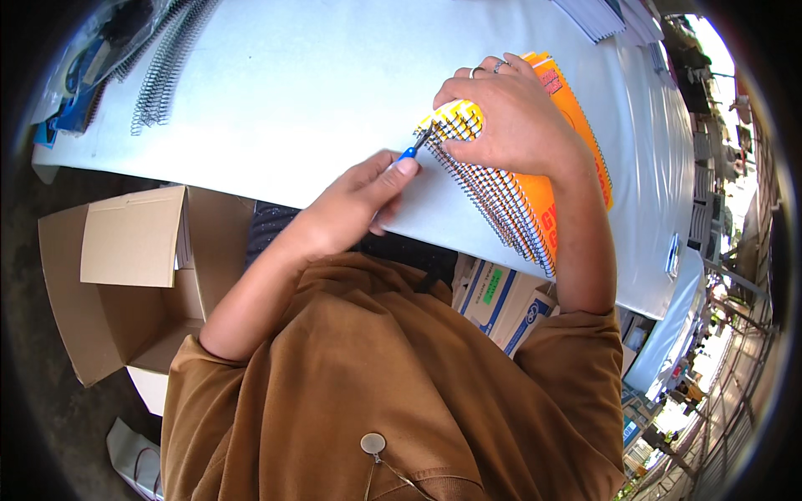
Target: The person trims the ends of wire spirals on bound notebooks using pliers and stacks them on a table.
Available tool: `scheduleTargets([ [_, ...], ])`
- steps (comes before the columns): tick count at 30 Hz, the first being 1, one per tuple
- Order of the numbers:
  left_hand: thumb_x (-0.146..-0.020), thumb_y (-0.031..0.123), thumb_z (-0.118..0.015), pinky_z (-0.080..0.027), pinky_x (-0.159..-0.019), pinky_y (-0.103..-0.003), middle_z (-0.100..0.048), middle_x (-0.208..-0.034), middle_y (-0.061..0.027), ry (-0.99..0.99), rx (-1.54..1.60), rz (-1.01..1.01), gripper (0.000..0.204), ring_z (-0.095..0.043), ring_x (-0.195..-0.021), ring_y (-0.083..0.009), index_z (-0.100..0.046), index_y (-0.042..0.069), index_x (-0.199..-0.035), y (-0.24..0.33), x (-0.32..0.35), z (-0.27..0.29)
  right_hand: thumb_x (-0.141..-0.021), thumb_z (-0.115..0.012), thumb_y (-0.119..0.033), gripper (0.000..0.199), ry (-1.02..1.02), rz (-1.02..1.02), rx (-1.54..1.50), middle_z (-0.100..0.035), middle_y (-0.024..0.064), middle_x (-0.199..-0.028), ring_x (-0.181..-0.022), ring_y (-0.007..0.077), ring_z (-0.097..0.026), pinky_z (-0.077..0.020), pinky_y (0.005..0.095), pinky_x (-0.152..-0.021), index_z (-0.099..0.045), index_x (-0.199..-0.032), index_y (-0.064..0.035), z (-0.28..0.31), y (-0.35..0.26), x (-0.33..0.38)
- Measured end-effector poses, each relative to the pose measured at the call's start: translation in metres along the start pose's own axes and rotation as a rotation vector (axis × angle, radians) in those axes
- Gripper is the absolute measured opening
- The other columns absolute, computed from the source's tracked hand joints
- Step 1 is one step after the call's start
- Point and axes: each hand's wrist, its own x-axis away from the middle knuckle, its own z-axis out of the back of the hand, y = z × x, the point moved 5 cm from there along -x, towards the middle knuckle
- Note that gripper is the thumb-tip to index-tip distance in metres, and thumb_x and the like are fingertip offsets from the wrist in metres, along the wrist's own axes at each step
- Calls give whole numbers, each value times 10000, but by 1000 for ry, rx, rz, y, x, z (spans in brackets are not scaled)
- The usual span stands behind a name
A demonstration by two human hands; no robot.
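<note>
A stack of spiral-bound notebooks (pixel 543 196) with orange covers lies near the front edge of the white table, to the right of centre. Their wire coils (pixel 489 196) face left, toward me. My right hand (pixel 510 113) grips the far end of the stack, thumb on the coil side and fingers over the top. Blue-handled pliers (pixel 411 153) are closed in my left hand (pixel 363 200). The dark jaws reach the coil ends at the far left corner of the stack, where yellow and white page edges show. Whether the jaws pinch a wire is too small to tell.
Loose black wire coils (pixel 159 92) lie at the table's far left, beside a clear plastic bag with blue items. More bound books (pixel 593 18) sit at the far right. An open cardboard box (pixel 142 309) stands below on the left; printed cartons (pixel 497 305) are under the table's front edge.
</note>
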Motion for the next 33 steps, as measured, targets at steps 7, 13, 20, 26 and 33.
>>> scheduleTargets([
  [7, -951, 501, -270, -490, -527, -278, -481, -665, -31, -238, 644, 125, 557, -477, -526, -117, -526, 20, -1068, -10, 2, -10, -610, -687, -207, 283, 16, 5, -7, -606, 34, -852, -880, 235, -536, -358, 370, -907, -625, -869, -113, 0, -1, 0],
  [13, -952, 503, -272, -437, -470, -258, -486, -669, -30, -90, 409, 86, 549, -495, -521, -130, -532, 35, -1072, -4, 7, -14, -608, -682, -202, 280, -9, -15, 0, -607, 35, -854, -881, 237, -536, -357, 365, -911, -625, -867, -113, 0, 0, 0],
  [20, -948, 507, -279, -508, -632, -347, -608, -828, -90, -80, 296, 131, 547, -622, -769, -219, -534, 44, -1090, -3, 4, -7, -597, -676, -283, 363, -113, -74, -6, -638, 55, -948, -1003, 246, -543, -294, 427, -1013, -663, -923, -123, -1, 1, -2],
  [26, -941, 502, -327, -500, -696, -315, -576, -789, -59, 103, -129, 83, 521, -605, -757, -187, -520, 51, -1115, -6, 0, -1, -599, -674, -284, 366, -106, -70, -6, -635, 57, -942, -1003, 248, -543, -299, 434, -1010, -655, -926, -120, -2, 3, -2],
  [33, -948, 496, -306, -503, -597, -322, -541, -721, -43, -87, 371, 177, 533, -590, -690, -173, -541, 26, -1043, -11, 1, -4, -612, -668, -284, 369, -119, -56, -6, -632, 56, -953, -1011, 247, -539, -296, 447, -1009, -648, -941, -118, -2, 2, -2],
])
